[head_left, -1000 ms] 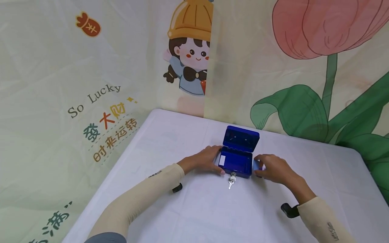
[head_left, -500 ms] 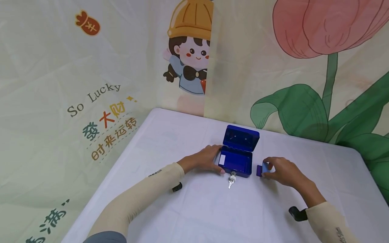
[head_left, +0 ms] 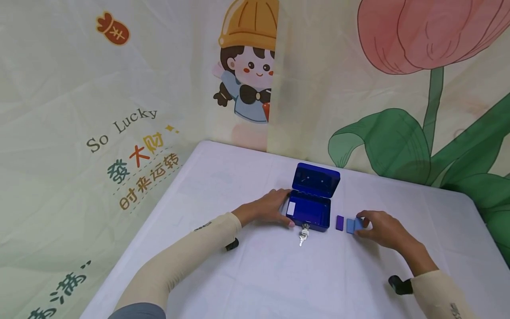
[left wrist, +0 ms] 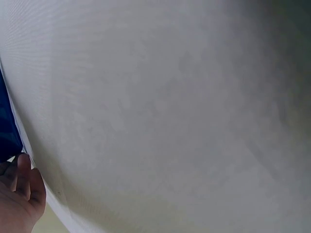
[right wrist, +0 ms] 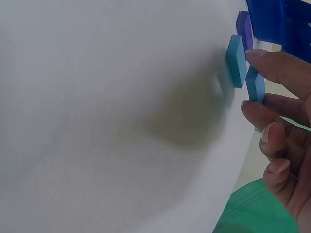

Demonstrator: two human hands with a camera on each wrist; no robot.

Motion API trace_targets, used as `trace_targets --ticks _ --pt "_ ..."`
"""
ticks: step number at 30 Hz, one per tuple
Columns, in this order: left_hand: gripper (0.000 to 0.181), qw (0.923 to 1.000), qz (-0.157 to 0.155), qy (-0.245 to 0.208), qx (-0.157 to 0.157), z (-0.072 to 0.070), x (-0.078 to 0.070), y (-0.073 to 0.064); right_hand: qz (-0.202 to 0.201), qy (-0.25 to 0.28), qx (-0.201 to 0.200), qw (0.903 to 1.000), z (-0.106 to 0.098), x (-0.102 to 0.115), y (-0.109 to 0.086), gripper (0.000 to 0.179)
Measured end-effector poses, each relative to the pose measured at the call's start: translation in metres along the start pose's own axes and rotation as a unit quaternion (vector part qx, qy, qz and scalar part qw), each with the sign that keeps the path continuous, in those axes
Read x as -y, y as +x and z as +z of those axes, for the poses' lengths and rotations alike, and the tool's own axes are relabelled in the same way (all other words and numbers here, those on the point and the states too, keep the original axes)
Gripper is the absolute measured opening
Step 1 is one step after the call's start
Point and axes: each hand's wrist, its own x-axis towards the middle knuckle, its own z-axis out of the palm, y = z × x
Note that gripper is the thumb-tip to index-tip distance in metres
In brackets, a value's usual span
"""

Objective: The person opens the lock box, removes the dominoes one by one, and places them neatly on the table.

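A dark blue cash box (head_left: 310, 212) stands on the white table with its lid (head_left: 316, 180) raised. Keys (head_left: 303, 237) hang from the lock at its front. My left hand (head_left: 266, 208) holds the box's left side, the thumb near the front corner and the other fingers toward the back. To the right of the box, my right hand (head_left: 382, 228) pinches a light blue block (right wrist: 255, 86) between thumb and fingers. Beside that block another light blue block (right wrist: 236, 63) is on the table, and a purple block (head_left: 339, 223) sits between it and the box.
A white cloth covers the table (head_left: 255, 274). Behind it hangs a printed backdrop (head_left: 307, 88) with a tulip and a cartoon figure. Black wrist cameras show at both sleeves, the right camera (head_left: 399, 285) near the table.
My right hand has moved right, away from the box. The purple block and one light blue block have come into view on the table. My left hand stays at the box.
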Motion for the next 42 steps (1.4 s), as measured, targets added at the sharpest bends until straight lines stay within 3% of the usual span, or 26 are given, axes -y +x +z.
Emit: trace_targets --ticks 20,42 --pt "0.117 1.0000 -0.001 0.006 0.002 0.001 0.002 0.002 0.018 -0.011 0.020 0.9996 0.006 -0.016 -0.001 0.056" --pt "0.118 1.0000 -0.006 -0.003 0.001 0.001 0.001 0.002 0.022 0.002 0.019 0.9996 -0.001 -0.012 -0.001 0.061"
